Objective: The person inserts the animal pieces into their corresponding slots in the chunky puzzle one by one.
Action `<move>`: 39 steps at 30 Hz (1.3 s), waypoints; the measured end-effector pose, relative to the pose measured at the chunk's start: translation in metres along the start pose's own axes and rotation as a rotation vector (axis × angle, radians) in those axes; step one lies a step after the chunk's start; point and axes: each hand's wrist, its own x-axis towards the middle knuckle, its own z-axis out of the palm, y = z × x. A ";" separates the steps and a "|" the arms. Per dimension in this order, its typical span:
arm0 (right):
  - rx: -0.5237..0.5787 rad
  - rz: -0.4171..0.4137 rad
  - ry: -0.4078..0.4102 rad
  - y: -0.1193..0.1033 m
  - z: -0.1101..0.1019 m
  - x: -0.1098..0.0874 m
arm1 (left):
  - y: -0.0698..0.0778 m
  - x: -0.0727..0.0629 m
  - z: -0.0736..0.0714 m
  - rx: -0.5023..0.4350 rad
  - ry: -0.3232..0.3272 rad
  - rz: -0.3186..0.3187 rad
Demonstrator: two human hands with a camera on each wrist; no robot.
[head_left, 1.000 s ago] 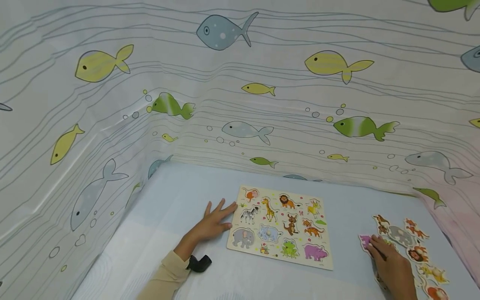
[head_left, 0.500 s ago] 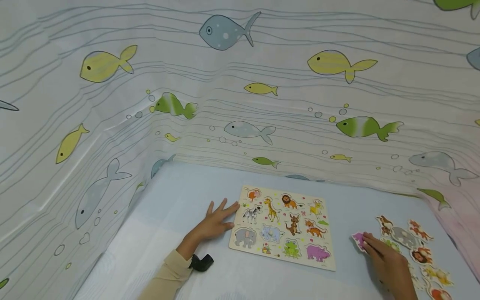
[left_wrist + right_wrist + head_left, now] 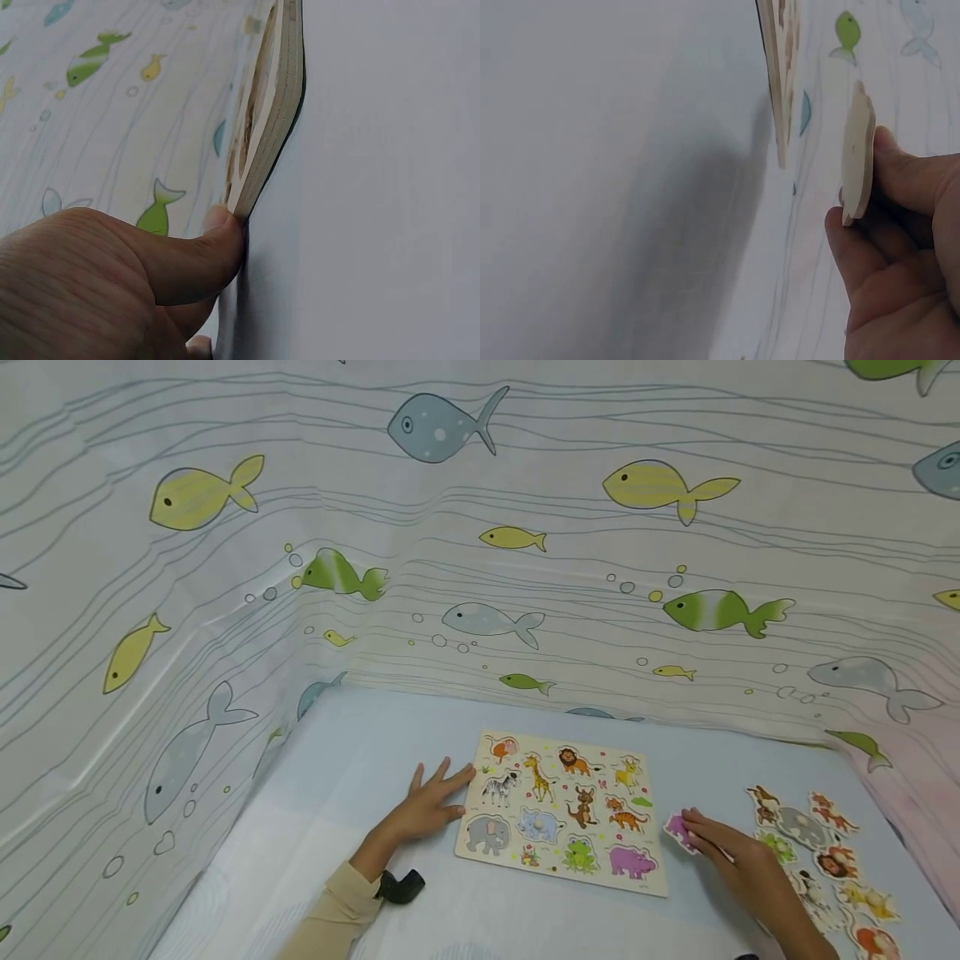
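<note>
Head view: the left hand (image 3: 429,808) is spreading its fingers, released and nearly straight, with the tips touching the left edge of the board (image 3: 603,843). Just beyond the board's right edge, the right hand (image 3: 750,868) is grasping the purple hippo (image 3: 678,829) between thumb and fingers; the hippo is staying clear of the board. Farther right of the board, loose pieces are lying in a cluster, among them an elephant (image 3: 802,828), a frog (image 3: 778,847), a lion (image 3: 836,864) and a zebra (image 3: 813,897). Behind the board, a fish-patterned curtain (image 3: 585,585) is hanging.

Left wrist view: the thumb is touching the board's corner, while the other fingers are mostly hiding behind it, so how they are bending cannot be told.

Right wrist view: thumb and fingers are pinching the hippo, which is showing its plain wooden underside, near the board yet apart from it.
</note>
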 end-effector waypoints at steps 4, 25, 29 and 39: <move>0.062 -0.066 -0.025 -0.005 0.000 0.007 | -0.001 0.000 0.001 0.000 -0.005 0.002; 0.325 -0.342 -0.177 -0.017 0.022 0.019 | 0.003 -0.004 -0.003 -0.019 -0.006 -0.005; 0.317 -0.350 -0.191 -0.020 0.024 0.017 | 0.003 -0.003 -0.002 -0.014 -0.001 0.000; 0.299 -0.401 -0.250 -0.020 0.029 0.018 | 0.001 -0.001 -0.001 -0.002 -0.018 0.006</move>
